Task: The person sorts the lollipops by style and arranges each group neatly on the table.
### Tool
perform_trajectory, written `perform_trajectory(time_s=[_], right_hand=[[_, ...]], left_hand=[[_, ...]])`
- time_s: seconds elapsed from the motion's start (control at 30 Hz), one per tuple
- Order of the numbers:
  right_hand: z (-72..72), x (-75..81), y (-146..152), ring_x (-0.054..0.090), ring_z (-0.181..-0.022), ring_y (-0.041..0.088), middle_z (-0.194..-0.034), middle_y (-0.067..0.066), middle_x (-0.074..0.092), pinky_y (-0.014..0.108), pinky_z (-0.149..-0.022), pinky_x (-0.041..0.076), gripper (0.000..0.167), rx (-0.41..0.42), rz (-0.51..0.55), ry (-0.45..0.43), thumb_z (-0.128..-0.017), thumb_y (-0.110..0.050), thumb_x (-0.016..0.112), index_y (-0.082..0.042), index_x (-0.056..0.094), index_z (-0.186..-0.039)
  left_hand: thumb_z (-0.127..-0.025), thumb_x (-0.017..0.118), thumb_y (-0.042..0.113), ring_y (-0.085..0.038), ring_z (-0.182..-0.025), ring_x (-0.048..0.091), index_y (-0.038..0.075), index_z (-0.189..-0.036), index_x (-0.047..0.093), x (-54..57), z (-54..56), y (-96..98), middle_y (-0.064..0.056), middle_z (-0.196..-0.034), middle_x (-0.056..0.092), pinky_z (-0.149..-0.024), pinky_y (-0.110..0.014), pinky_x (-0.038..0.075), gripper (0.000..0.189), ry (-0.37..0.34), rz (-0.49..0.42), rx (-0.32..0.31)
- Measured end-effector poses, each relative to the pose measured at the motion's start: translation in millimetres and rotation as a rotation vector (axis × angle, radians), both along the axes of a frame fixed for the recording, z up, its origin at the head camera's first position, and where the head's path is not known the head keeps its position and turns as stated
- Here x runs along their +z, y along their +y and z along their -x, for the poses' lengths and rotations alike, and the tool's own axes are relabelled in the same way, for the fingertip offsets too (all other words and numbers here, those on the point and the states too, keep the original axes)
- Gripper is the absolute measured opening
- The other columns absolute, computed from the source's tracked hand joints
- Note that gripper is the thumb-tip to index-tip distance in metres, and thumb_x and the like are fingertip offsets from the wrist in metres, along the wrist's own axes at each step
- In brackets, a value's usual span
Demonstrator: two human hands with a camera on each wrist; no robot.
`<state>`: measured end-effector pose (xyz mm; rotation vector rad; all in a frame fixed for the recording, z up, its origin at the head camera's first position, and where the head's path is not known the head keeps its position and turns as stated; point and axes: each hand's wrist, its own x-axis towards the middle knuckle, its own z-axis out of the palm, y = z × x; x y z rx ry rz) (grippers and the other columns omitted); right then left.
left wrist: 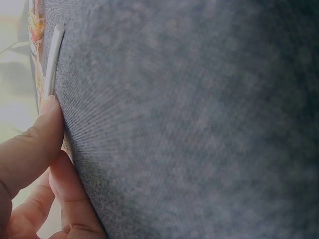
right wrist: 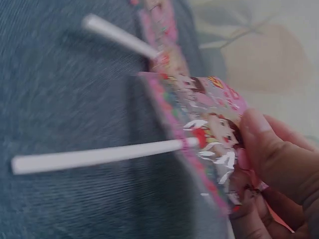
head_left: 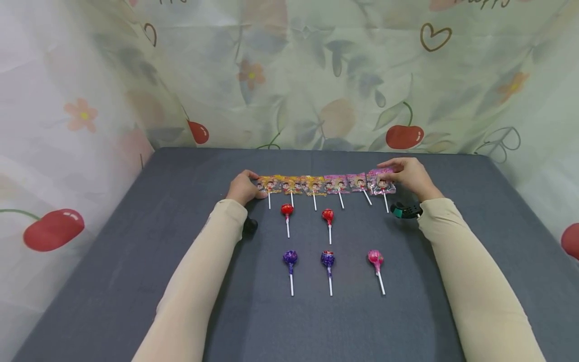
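Our left hand (head_left: 244, 188) pinches an orange lollipop (head_left: 270, 184), our right hand (head_left: 410, 177) a pink lollipop (head_left: 382, 184), ending the 6-piece row (head_left: 315, 185). Light and slippery (we guess), they're best held by their wrappers (right wrist: 215, 130).

The left hand (head_left: 244, 188) and right hand (head_left: 410, 177) partly hide the ends of the wrapped lollipop row (head_left: 332, 184); its smallest print is illegible. Below the row, sleeves (head_left: 194, 281) leave the picture; above it, curtain lettering (head_left: 482, 2) is cropped.
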<state>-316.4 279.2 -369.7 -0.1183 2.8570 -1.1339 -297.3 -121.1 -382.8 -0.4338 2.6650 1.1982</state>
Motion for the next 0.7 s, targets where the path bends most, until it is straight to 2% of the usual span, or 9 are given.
perform_trajectory(time_s=[0.13,0.3,0.5,0.7], right_hand=[[4.8,-7.4,0,0.05,-0.093,0.028,-0.111,0.022,0.062,0.036,-0.076,0.039,0.037,-0.006,-0.081,0.011,-0.091,-0.024,0.068,-0.006,0.065,-0.124],[10.1,-13.5,0,0.05,-0.088,0.028,-0.105,0.02,0.064,0.036,-0.073,0.038,0.036,-0.01,-0.18,0.034,-0.09,-0.024,0.07,-0.005,0.067,-0.12],[10.3,-14.3,-5,0.054,-0.087,0.028,-0.101,0.021,0.067,0.038,-0.075,0.042,0.033,-0.053,-0.189,0.025,-0.09,-0.022,0.07,-0.001,0.068,-0.116],[10.6,-14.4,-7,0.059,-0.088,0.027,-0.1,0.02,0.069,0.041,-0.078,0.045,0.031,-0.076,-0.202,0.008,-0.09,-0.019,0.069,0.001,0.068,-0.113]], left_hand=[[-0.08,0.079,0.01,-0.031,-0.119,0.046,0.009,-0.132,0.051,-0.2,-0.2,1.4,-0.018,-0.139,0.048,-0.106,-0.044,0.036,0.059,0.002,0.001,-0.005],[-0.081,0.079,0.01,-0.031,-0.119,0.046,0.009,-0.132,0.051,0.1,-0.2,1.7,-0.018,-0.14,0.048,-0.106,-0.044,0.036,0.059,0.007,0.004,-0.011],[-0.081,0.079,0.01,-0.031,-0.119,0.046,0.009,-0.131,0.051,0.1,-0.2,1.2,-0.018,-0.139,0.049,-0.106,-0.044,0.036,0.058,0.006,0.01,-0.001],[-0.081,0.079,0.012,-0.033,-0.129,0.044,0.008,-0.133,0.051,-0.3,0.6,0.2,-0.018,-0.141,0.047,-0.106,-0.044,0.037,0.059,0.006,0.04,-0.026]])
